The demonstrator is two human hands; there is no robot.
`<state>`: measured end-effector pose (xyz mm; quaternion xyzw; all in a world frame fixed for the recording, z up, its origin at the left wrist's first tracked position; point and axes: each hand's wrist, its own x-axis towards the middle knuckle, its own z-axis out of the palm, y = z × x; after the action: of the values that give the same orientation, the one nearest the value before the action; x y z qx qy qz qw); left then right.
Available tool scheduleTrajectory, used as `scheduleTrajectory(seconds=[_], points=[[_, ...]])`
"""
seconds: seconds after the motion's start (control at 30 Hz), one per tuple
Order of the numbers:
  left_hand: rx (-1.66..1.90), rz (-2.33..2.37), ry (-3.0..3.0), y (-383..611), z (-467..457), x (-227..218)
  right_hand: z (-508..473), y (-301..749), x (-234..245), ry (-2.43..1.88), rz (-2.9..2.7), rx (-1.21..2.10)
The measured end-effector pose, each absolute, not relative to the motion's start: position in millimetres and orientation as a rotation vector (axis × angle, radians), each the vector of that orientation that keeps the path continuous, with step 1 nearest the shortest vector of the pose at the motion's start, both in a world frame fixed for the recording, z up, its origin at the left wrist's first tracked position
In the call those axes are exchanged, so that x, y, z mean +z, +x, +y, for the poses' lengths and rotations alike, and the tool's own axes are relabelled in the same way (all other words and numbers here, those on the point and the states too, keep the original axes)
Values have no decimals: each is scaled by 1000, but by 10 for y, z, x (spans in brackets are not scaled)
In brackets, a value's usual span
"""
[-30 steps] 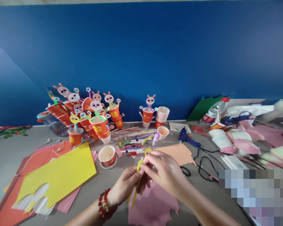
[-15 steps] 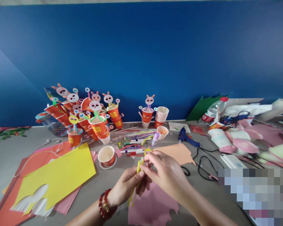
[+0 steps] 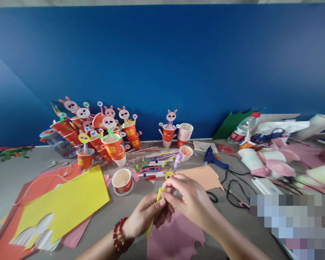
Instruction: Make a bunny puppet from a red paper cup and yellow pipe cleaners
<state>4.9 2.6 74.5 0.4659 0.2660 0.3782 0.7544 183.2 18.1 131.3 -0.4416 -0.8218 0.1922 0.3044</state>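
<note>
My left hand [image 3: 144, 215], with a red bead bracelet at the wrist, is closed around a yellow straw [image 3: 159, 195] that sticks up and hangs down below the fingers. My right hand [image 3: 189, 196] pinches the same straw near its top, where a small yellow round paper face [image 3: 169, 175] shows. Both hands hover over a torn pink sheet [image 3: 176, 238] on the grey table [image 3: 11, 180]. A red paper cup [image 3: 122, 179] stands just left of the hands.
Several red cups with bunny faces on straws [image 3: 108, 133] crowd the back left. A yellow sheet [image 3: 65, 202] lies at the left. A blue glue gun [image 3: 213, 159] with black cord, markers, an orange sheet [image 3: 206, 175] and a plastic bottle [image 3: 243, 130] lie to the right.
The hands have stayed in place; the straw's lower end has shifted slightly in my left hand as the fingers work it.
</note>
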Motion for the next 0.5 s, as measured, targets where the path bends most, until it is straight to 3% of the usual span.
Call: scheduleTrajectory(seconds=[0.27, 0.5], points=[[792, 620, 1043, 30, 36, 801, 165, 1841, 1291, -1137, -2182, 425], [595, 636, 1196, -152, 110, 962, 194, 1883, 1199, -1107, -2182, 539]])
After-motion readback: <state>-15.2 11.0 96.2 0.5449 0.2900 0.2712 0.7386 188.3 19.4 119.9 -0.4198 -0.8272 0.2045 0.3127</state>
